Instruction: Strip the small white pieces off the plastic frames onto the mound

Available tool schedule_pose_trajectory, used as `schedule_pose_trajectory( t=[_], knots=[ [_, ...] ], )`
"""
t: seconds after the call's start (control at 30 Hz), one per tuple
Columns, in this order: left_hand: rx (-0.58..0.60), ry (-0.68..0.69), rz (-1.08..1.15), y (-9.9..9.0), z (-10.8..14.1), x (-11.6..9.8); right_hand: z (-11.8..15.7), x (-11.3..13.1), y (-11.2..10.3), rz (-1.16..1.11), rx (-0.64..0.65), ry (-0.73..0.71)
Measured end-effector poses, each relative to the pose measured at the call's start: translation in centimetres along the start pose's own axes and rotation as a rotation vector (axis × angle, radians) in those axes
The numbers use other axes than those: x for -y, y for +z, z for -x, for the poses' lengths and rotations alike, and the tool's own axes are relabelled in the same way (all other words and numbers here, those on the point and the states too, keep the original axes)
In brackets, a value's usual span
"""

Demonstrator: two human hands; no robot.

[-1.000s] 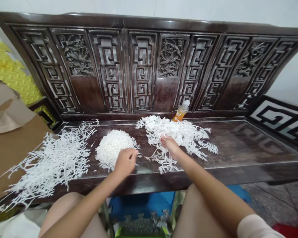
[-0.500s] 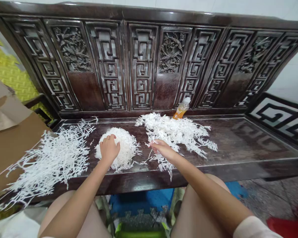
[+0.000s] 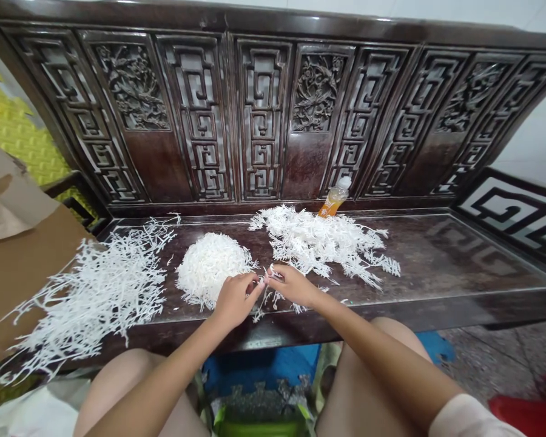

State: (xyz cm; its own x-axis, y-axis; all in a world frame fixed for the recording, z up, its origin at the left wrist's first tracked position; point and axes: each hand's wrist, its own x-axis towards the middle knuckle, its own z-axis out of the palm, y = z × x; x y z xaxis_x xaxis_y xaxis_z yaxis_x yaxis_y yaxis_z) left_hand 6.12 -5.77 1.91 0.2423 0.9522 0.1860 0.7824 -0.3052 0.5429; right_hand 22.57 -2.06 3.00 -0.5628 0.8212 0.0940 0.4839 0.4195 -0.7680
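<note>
My left hand (image 3: 237, 296) and my right hand (image 3: 293, 284) meet fingertip to fingertip above the bench's front part. Between them is a white branched plastic sprig (image 3: 266, 280), pinched by the right fingers; the left thumb and fingers close on its near end. To the left of my hands rises a rounded heap of small white pieces (image 3: 213, 267). Behind and right of my right hand spreads a pile of white branched sprigs (image 3: 327, 240). A few loose sprigs (image 3: 295, 305) lie under my hands. Farther left is a tangle of bare white stems (image 3: 104, 291).
A dark carved wooden bench (image 3: 428, 267) carries all the piles. A bottle of orange drink (image 3: 335, 197) stands against its backrest, behind the sprigs. Brown cardboard (image 3: 31, 267) is at the left end. Below the bench lies a blue foam mat (image 3: 259, 367).
My left hand has left the top of the rounded heap and moved right, down to my right hand. My right hand has shifted slightly, still holding a sprig.
</note>
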Motion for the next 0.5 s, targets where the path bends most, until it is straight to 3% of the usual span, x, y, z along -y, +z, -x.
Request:
schedule_pose_trajectory(
  t=[0.3, 0.5],
  knots=[
    [-0.032, 0.115, -0.090, 0.27, 0.56, -0.54, 0.18, -0.04, 0.28, 0.050, 0.092, -0.001],
    [0.005, 0.012, 0.049, 0.56, 0.43, -0.43, 0.42, -0.03, 0.59, 0.116, 0.092, 0.004]
  ],
)
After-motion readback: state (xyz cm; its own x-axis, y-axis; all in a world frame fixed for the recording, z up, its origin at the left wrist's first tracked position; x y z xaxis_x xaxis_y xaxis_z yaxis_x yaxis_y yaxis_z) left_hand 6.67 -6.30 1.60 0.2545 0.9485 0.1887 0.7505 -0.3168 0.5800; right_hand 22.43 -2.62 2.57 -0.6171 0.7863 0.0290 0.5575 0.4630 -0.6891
